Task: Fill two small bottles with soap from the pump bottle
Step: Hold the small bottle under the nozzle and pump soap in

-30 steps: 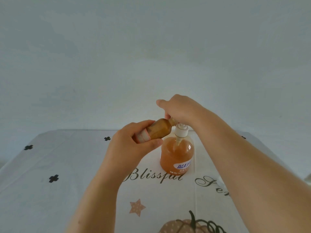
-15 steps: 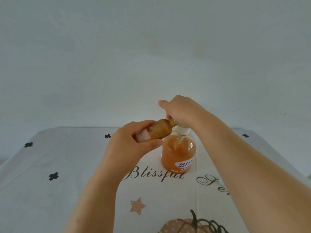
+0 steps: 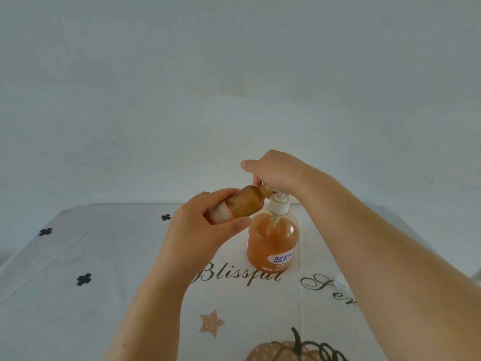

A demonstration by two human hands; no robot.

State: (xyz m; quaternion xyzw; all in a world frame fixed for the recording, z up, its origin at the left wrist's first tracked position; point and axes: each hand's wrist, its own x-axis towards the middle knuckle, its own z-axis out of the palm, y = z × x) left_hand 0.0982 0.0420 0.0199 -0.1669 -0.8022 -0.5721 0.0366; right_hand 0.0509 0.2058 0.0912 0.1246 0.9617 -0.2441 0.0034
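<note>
**One small bottle (image 3: 244, 201) looks almost full, the other is not in sight**

One small bottle is up in the air, just to the left of the top of the pump bottle (image 3: 273, 246). It is tipped over on its side. Its mouth points in under the right hand (image 3: 282, 170), at the pump top. I cannot tell if the mouth touches the pump, because the hand hides that spot.

The left hand (image 3: 205, 230) holds this small bottle. Its fingers and thumb wrap round the bottom end, where a pale band goes round the bottle.

The right hand sits on top of the pump bottle. Its fingers bend down over the pump top and hide it. Only the white collar (image 3: 279, 205) below the hand shows. I think this hand is pressing the pump, or is ready to press it.

The small bottle looks orange-brown all along the part I can see. So I think it is nearly full and this fill is close to done. The pump bottle has lots of orange soap (image 3: 263, 230) in it, up near its neck, so there is plenty for more.

The second small bottle is nowhere in the picture. I cannot say if it is full or empty.

A little white thing (image 3: 341, 282) lies on the cloth (image 3: 104, 282), to the right of the pump bottle and nearer the person. The right arm (image 3: 390, 256) half hides it. It may be a cap, but it is too small to tell.

What is left, I think, is to finish this bottle and close it. Then the other one needs filling, if that is not done yet.
</note>
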